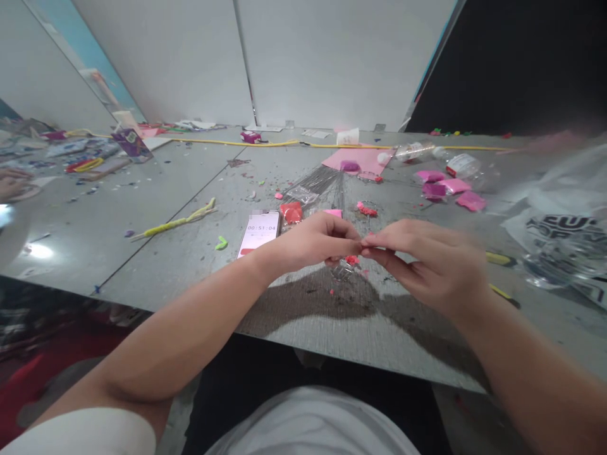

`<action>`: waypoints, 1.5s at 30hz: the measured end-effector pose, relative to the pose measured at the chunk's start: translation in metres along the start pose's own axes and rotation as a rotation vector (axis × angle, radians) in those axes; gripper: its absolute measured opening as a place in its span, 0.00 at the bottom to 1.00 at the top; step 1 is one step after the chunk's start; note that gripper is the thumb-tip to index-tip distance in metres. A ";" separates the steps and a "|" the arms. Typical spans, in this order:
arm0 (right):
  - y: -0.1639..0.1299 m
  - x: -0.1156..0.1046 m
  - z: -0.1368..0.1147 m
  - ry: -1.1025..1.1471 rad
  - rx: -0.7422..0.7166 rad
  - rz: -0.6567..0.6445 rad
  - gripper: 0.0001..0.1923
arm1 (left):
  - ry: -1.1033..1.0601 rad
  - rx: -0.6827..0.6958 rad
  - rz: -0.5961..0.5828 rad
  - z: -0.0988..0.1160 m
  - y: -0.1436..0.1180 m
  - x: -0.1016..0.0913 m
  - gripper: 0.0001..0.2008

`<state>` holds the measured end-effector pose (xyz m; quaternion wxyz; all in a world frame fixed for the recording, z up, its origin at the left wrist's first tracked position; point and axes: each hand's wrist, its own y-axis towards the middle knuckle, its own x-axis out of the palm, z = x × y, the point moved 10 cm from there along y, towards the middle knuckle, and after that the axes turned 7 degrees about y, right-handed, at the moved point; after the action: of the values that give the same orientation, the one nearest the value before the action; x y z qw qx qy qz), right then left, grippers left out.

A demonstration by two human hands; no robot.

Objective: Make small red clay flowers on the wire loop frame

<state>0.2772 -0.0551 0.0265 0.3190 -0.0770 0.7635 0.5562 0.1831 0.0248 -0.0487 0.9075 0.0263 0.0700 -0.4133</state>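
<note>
two bare hands come up to me through the head camera, reaching over a white shirt (310,420) and the front edge of a grey bench (327,335). i have the left hand (325,239) and the right hand (431,262) meeting tip to tip above the bench, thumb and forefinger drawn together on each. whatever those tips may be pinching is too small for me to make out, and the right hand is a little blurred. a small red lump (351,260) sits just under the left hand's fingertips, beside a clear, shiny piece (342,272); i cannot tell whether the lump is held or lies on the bench.

beyond the right wrist i get a yellow cutter (500,258), partly covered, and farther right a clear plastic bag (564,221). near the left wrist lies a phone (260,230) reading 00:51:04, with a green bit (221,242) to its left and a red packet (291,213) just beside its top.

past the fingertips is a second red lump (367,209). farther off i see pink packets (454,186), a yellow twisted strand (177,222), and a pink sheet (363,155) bearing a purple packet (349,166). a yellow cord (265,144) crosses the back, before white panels (332,63).
</note>
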 end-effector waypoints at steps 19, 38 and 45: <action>-0.016 0.003 0.044 0.266 0.499 0.016 0.09 | 0.277 0.040 0.033 0.009 -0.002 -0.003 0.08; -0.032 0.021 0.071 0.677 0.920 0.223 0.16 | 0.361 0.304 0.387 0.039 -0.012 -0.025 0.09; -0.029 0.016 0.070 0.718 0.807 0.241 0.12 | 0.496 0.271 0.252 0.043 -0.011 -0.028 0.10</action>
<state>0.3067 0.0010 -0.0187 -0.0230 -0.0453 0.9803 0.1911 0.1614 0.0341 -0.0023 0.8951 0.2558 0.2296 -0.2841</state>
